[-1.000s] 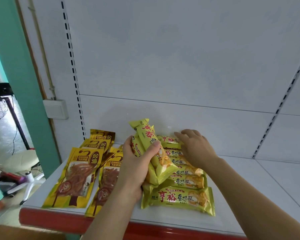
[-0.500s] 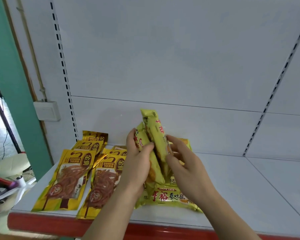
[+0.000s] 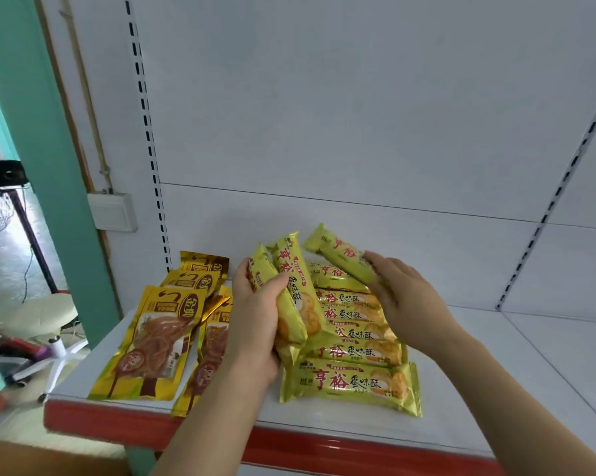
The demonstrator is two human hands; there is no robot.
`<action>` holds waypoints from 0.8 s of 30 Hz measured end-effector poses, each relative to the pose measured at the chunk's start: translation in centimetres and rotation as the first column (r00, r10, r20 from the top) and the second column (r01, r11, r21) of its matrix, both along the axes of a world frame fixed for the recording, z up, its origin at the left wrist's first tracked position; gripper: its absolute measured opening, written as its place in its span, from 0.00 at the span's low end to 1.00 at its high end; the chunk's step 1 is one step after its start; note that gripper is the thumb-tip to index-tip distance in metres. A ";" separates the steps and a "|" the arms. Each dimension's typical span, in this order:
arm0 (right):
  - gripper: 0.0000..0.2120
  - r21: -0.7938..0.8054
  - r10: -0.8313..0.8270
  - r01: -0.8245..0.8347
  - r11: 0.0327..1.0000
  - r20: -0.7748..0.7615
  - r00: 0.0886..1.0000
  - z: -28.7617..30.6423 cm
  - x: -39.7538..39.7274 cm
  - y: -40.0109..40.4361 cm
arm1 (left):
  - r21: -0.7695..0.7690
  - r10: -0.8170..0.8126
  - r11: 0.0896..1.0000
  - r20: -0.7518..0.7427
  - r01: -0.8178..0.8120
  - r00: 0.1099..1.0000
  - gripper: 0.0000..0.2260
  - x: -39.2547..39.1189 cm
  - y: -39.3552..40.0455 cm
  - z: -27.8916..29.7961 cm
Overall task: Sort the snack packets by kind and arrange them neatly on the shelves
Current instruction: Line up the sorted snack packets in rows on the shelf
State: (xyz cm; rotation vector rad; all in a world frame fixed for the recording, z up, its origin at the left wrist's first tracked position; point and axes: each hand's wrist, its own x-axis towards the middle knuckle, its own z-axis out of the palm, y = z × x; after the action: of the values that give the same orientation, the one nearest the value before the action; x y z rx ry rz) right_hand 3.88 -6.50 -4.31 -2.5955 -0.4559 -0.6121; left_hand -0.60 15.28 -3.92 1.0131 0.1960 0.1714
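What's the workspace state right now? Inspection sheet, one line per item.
Surface: white shelf with red front edge; bare to the right.
Job's things: biscuit packets lie in a row front to back; gold pouches overlap to their left.
Clutter: nothing seen.
Hands: left hand grips two biscuit packets upright; right hand holds one packet above the back of the row.
Cables: a thin cord hangs by the fan stand at far left.
Surroundings: white slotted back panel, wall switch box, teal door frame, white chair beyond.
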 end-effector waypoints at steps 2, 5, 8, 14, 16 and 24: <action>0.23 -0.201 0.067 -0.063 0.978 0.011 0.998 -0.7 1.1 -0.4 | 0.008 0.005 1.000 -0.006 -0.005 1.000 0.24 0.0 0.1 -0.1; 0.24 -0.422 0.117 -0.072 0.904 0.080 0.990 -1.6 2.2 -0.5 | 0.008 -0.004 1.000 -0.015 0.004 1.000 0.23 -0.1 0.0 -0.1; 0.23 -0.459 0.038 0.003 0.888 0.081 0.996 -1.9 2.5 -0.4 | 0.022 0.002 1.000 -0.004 -0.001 1.000 0.25 -0.2 0.0 -0.2; 0.19 -0.421 -0.032 0.057 0.905 0.067 0.997 -2.3 2.9 0.1 | 0.045 -0.002 0.999 -0.009 0.003 1.000 0.24 0.1 -0.5 -0.6; 0.18 -0.412 -0.051 0.070 0.908 0.057 0.997 -2.0 3.1 0.2 | 0.078 -0.009 0.997 -0.006 0.010 1.000 0.24 0.2 -0.8 -0.7; 0.15 0.331 0.013 0.008 0.943 -0.061 0.998 -0.4 -1.0 2.9 | 0.157 0.013 0.987 0.072 -0.024 0.997 0.26 1.0 -2.5 -1.2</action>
State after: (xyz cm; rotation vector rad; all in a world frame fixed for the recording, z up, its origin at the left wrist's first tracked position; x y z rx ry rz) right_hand 2.85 -3.65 -4.68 -2.2849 -0.3058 -0.5520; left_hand 0.40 12.82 -5.14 1.1611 0.1289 0.2422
